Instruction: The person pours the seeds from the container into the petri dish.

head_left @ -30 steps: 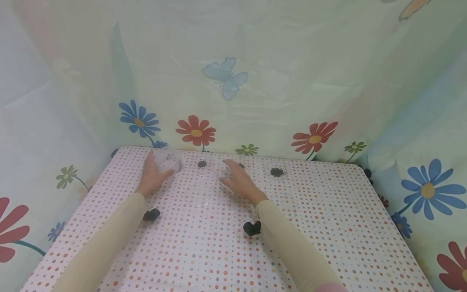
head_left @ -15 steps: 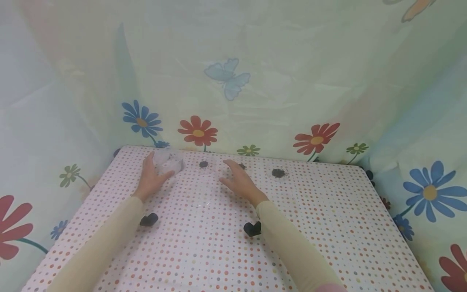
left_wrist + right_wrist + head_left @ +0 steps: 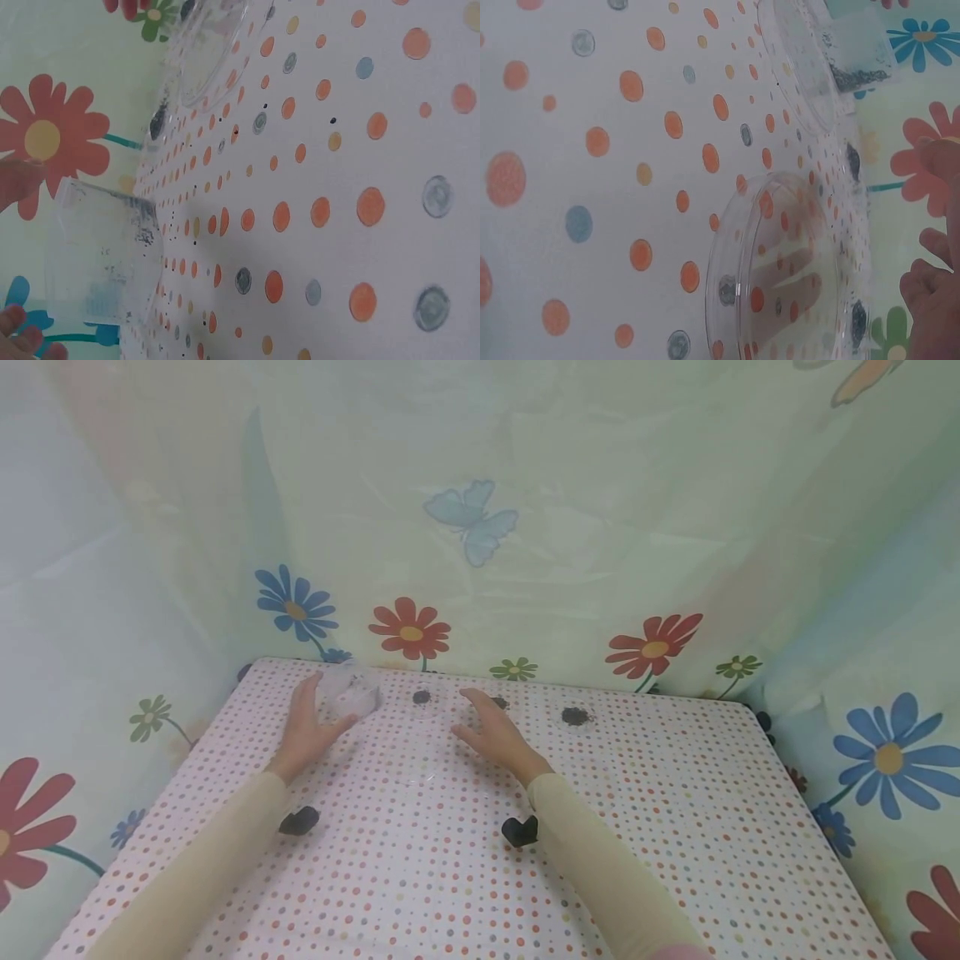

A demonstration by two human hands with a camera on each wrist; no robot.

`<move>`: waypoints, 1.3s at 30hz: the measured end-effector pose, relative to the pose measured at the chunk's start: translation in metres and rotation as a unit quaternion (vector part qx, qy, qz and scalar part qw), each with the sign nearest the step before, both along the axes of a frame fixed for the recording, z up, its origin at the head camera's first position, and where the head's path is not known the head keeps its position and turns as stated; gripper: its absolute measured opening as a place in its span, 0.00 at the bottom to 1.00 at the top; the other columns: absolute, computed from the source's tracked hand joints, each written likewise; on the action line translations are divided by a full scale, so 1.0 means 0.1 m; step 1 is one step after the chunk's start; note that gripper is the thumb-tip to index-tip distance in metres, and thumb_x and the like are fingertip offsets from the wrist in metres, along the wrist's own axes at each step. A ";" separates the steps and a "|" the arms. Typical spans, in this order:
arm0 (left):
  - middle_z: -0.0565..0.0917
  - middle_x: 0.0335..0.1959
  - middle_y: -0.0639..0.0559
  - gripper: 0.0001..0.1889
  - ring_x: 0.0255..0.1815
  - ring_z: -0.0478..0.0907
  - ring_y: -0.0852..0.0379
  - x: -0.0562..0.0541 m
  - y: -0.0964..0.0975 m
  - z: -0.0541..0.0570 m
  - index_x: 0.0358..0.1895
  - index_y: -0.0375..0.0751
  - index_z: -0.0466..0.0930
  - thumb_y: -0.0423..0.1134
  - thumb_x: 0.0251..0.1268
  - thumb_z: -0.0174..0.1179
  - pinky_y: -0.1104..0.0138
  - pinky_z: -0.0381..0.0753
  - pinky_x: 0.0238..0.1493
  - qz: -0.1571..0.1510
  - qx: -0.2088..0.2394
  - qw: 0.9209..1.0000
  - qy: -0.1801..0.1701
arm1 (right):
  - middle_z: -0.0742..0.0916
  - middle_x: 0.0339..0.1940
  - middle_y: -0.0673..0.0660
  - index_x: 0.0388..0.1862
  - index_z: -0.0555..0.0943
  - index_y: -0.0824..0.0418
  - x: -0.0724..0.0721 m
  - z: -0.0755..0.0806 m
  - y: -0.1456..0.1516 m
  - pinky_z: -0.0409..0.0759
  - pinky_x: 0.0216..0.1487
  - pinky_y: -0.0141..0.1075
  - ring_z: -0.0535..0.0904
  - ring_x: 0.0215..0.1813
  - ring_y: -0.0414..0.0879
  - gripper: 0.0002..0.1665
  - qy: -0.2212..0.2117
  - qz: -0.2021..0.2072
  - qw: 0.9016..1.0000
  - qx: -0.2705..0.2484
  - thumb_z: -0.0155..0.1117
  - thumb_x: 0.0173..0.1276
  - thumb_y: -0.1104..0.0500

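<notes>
A clear plastic box point(image 3: 356, 695) with dark specks inside stands at the table's back left. My left hand point(image 3: 306, 731) is just left of it, thumb and fingers spread. The left wrist view shows the box point(image 3: 105, 259) upright between the thumb and the fingertips, with gaps on both sides. My right hand point(image 3: 497, 739) hovers over the table with relaxed fingers, holding nothing. In the right wrist view a clear round dish point(image 3: 739, 300) lies below that hand, and a second clear round dish point(image 3: 799, 71) lies nearer the box.
Small dark heaps, one point(image 3: 422, 697) in the middle, one partly behind the right hand and one point(image 3: 575, 717) to its right, sit in a row near the back edge. Black wrist devices point(image 3: 520, 832) are on both arms. A printed flower curtain point(image 3: 562, 568) encloses the dotted tabletop point(image 3: 720, 827).
My left hand has drawn slightly back and left from the clear box, which stays in place. The right hand has barely moved. The head view has shifted a little.
</notes>
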State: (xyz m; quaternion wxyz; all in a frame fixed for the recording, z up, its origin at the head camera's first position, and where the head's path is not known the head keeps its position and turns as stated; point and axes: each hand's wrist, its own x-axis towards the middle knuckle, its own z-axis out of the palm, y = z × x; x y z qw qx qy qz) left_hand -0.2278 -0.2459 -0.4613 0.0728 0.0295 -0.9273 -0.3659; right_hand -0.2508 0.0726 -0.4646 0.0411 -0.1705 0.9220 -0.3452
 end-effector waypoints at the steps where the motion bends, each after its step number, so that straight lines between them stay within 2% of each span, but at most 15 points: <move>1: 0.43 0.80 0.43 0.50 0.79 0.44 0.37 0.01 -0.01 0.00 0.78 0.51 0.38 0.54 0.61 0.63 0.37 0.50 0.74 -0.003 -0.002 1.000 0.004 | 0.63 0.78 0.51 0.76 0.56 0.48 0.00 0.00 0.00 0.59 0.77 0.49 0.58 0.78 0.49 0.39 0.001 0.002 1.000 -0.002 0.58 0.70 0.46; 6: 0.47 0.80 0.44 0.48 0.78 0.47 0.38 0.06 0.00 0.02 0.78 0.57 0.41 0.58 0.61 0.61 0.36 0.52 0.72 -0.018 -0.001 1.000 0.014 | 0.63 0.78 0.51 0.76 0.56 0.48 0.00 0.00 0.00 0.59 0.77 0.49 0.58 0.78 0.50 0.39 0.002 0.010 1.000 -0.007 0.58 0.71 0.47; 11: 0.56 0.76 0.44 0.45 0.73 0.60 0.37 0.10 0.05 0.07 0.77 0.61 0.45 0.57 0.61 0.62 0.38 0.67 0.65 -0.039 0.024 0.999 0.021 | 0.63 0.78 0.51 0.77 0.56 0.48 0.01 0.00 0.00 0.59 0.77 0.49 0.57 0.78 0.49 0.39 0.003 0.013 1.000 -0.011 0.58 0.71 0.46; 14: 0.58 0.75 0.45 0.44 0.71 0.64 0.37 0.12 0.09 0.10 0.76 0.61 0.48 0.56 0.60 0.63 0.40 0.72 0.62 -0.054 0.037 0.998 0.015 | 0.63 0.78 0.52 0.77 0.56 0.48 0.01 0.00 -0.01 0.58 0.77 0.50 0.57 0.79 0.50 0.39 0.004 0.016 1.000 -0.015 0.57 0.71 0.46; 21: 0.60 0.75 0.47 0.45 0.71 0.64 0.40 0.10 0.17 0.09 0.76 0.64 0.49 0.58 0.58 0.65 0.41 0.73 0.62 -0.077 0.042 0.996 -0.007 | 0.62 0.78 0.52 0.77 0.56 0.47 0.00 0.02 -0.05 0.58 0.77 0.49 0.57 0.78 0.50 0.39 -0.006 0.007 1.000 -0.008 0.58 0.70 0.46; 27: 0.60 0.75 0.47 0.45 0.71 0.64 0.40 0.08 0.19 0.06 0.76 0.59 0.51 0.58 0.57 0.66 0.42 0.72 0.63 -0.099 0.038 0.994 -0.006 | 0.63 0.78 0.52 0.76 0.57 0.48 -0.01 0.02 -0.06 0.58 0.77 0.49 0.57 0.78 0.50 0.39 -0.004 0.008 1.000 -0.007 0.58 0.70 0.46; 30: 0.59 0.76 0.48 0.47 0.71 0.64 0.41 0.07 0.21 0.04 0.76 0.60 0.50 0.58 0.56 0.66 0.43 0.71 0.64 -0.105 0.036 0.994 -0.010 | 0.63 0.78 0.52 0.76 0.57 0.49 -0.01 0.02 -0.07 0.58 0.77 0.49 0.57 0.78 0.50 0.39 0.000 0.009 1.000 -0.005 0.58 0.70 0.46; 39: 0.57 0.77 0.50 0.47 0.72 0.63 0.43 0.07 0.29 0.04 0.76 0.59 0.51 0.53 0.55 0.69 0.44 0.71 0.66 -0.127 0.050 0.990 -0.024 | 0.62 0.78 0.52 0.76 0.57 0.48 -0.03 0.00 -0.09 0.57 0.78 0.49 0.57 0.79 0.50 0.39 -0.004 0.005 1.000 -0.002 0.59 0.70 0.47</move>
